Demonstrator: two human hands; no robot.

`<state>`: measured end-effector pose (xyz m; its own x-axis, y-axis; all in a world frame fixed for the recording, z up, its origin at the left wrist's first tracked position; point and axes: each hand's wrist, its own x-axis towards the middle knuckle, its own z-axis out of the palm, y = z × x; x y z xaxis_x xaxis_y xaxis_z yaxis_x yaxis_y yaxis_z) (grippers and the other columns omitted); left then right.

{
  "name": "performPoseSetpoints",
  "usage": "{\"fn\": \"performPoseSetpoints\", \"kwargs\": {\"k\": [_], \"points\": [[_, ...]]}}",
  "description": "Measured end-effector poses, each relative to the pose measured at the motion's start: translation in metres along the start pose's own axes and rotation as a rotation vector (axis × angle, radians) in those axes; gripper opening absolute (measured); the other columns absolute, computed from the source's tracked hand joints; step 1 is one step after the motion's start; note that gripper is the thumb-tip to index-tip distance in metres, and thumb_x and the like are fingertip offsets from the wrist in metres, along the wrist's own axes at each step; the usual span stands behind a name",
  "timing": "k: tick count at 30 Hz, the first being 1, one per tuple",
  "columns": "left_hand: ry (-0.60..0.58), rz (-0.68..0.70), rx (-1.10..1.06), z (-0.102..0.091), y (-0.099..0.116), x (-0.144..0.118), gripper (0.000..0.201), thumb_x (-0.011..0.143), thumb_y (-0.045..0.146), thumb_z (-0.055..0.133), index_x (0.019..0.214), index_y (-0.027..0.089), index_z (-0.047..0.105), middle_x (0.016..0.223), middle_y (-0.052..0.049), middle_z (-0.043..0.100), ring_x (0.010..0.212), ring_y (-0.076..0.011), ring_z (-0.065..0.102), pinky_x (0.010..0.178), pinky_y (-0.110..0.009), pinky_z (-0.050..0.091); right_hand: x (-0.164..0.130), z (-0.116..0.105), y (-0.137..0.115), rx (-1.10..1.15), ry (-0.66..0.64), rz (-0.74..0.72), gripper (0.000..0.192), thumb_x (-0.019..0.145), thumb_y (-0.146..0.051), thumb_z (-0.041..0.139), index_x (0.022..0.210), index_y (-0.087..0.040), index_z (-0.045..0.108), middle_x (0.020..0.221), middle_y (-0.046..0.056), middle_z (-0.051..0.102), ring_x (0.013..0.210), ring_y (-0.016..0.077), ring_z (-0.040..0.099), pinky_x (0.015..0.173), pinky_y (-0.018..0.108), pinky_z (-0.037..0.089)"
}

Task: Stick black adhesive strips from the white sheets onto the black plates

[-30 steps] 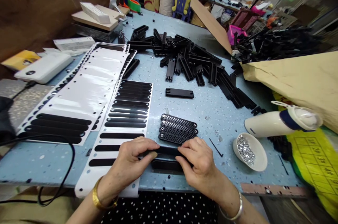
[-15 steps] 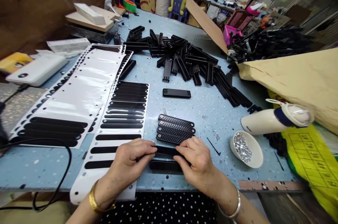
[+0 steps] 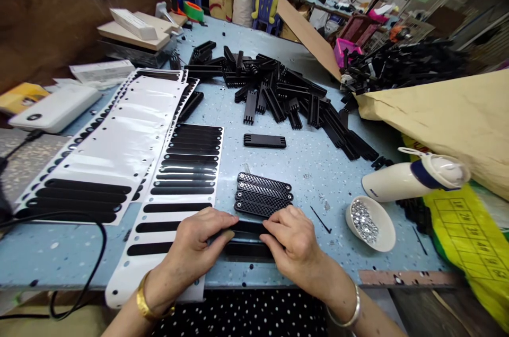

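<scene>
Your left hand [image 3: 202, 239] and right hand [image 3: 292, 236] pinch a black strip [image 3: 248, 227] near opposite ends; second black piece [image 3: 248, 251] on surface [image 3: 310, 162] just nearside of them, textured black pieces [image 3: 263, 195] just beyond.

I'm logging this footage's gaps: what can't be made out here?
Head view, all:
Ends of the held black piece: covered by the left hand and right hand.
Shapes of single silver bits in the bowl: too small.
Lettering on the bottle: too small.
Where the black cable leads: cut off by the left edge.
</scene>
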<state>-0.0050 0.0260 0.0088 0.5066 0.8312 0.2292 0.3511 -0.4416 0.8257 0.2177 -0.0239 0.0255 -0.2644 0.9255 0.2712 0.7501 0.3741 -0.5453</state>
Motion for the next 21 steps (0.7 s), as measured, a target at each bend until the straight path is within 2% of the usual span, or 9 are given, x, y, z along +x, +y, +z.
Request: {"fn": "performPoseSetpoints", "kwargs": {"k": [10,21], "points": [[0.019,-0.109,0.011,0.0011,-0.0013,-0.0022,0.019,0.083,0.017,0.063,0.099,0.020,0.072,0.087,-0.004,0.075,0.078,-0.0180,0.070,0.070,-0.030,0.057,-0.0016,0.0020,0.0020,0.042,0.055,-0.027,0.015,0.088,-0.015,0.059,0.086,-0.017,0.074,0.079,0.006,0.067,0.073,0.0211,0.055,0.069,0.039,0.042],[-0.014,-0.148,-0.014,0.0013,-0.0041,-0.0028,0.017,0.082,0.018,0.064,0.097,0.019,0.072,0.086,-0.004,0.074,0.079,-0.0184,0.069,0.072,-0.031,0.056,-0.0022,0.0009,0.0025,0.073,0.058,-0.010,0.014,0.088,-0.016,0.060,0.086,-0.017,0.075,0.078,0.006,0.069,0.072,0.0208,0.056,0.068,0.039,0.043]]}}
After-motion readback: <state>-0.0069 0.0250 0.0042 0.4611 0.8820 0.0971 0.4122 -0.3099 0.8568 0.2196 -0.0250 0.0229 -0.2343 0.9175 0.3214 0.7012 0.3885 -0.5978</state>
